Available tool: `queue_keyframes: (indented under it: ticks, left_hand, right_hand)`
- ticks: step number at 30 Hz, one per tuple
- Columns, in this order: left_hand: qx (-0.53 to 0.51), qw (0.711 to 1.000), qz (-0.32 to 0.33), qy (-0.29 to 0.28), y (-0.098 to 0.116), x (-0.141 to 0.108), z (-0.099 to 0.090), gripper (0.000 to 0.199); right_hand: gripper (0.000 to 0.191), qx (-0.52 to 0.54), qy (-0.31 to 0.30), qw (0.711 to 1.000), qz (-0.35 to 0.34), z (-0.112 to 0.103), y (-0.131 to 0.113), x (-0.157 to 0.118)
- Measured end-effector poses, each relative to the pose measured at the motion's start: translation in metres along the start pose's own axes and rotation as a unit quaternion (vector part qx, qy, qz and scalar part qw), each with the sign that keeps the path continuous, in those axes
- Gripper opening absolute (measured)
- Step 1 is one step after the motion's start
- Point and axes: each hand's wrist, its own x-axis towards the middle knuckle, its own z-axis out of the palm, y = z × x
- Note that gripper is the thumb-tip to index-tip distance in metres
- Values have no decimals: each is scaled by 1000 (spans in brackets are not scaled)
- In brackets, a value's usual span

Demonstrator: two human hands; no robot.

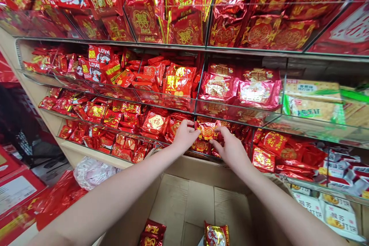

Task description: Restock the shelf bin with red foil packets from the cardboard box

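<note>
A small shiny red packet with gold print (pixel 207 130) is between my two hands at the front of the lowest shelf row. My left hand (pixel 186 135) grips its left edge with finger and thumb. From the other side, my right hand (pixel 233 147) pinches the right edge, thumb low and fingers above. Similar red packets (pixel 200 147) sit right behind the clear shelf front beneath it. Below my forearms is an open cardboard box (pixel 198 200), with a red and gold packet (pixel 216 234) and dark red packets (pixel 152 232) inside.
Clear dividers and a clear front lip (pixel 161 98) edge the tiered shelves of red packets. Pale cracker packs (pixel 313 98) and white packs (pixel 338 215) stand at right. A crumpled plastic bag (pixel 93 173) and a red carton (pixel 17 192) are at left.
</note>
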Motion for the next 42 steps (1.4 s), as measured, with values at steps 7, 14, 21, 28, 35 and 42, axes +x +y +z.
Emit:
queue_keyframes:
  ticks: [7, 14, 21, 28, 35, 42]
  left_hand:
    - [73, 993, 90, -2, -2, 15, -1, 12]
    - [382, 866, 321, -28, -2, -1, -8, 34]
    - [557, 753, 348, -47, -8, 10, 2, 48]
    - [576, 744, 337, -46, -11, 11, 4, 55]
    - [561, 745, 355, -65, -8, 10, 11, 60]
    - [590, 721, 358, -59, 5, 6, 15, 62]
  right_hand:
    - [19, -173, 8, 984, 46, 9, 0, 20]
    - [20, -234, 44, 971, 17, 25, 3, 35]
    - [20, -290, -30, 956, 3, 24, 0, 49]
    - [21, -293, -13, 954, -61, 17, 8, 35]
    - [27, -285, -7, 952, -113, 9, 16, -4]
    - [38, -264, -40, 960, -81, 10, 30, -20]
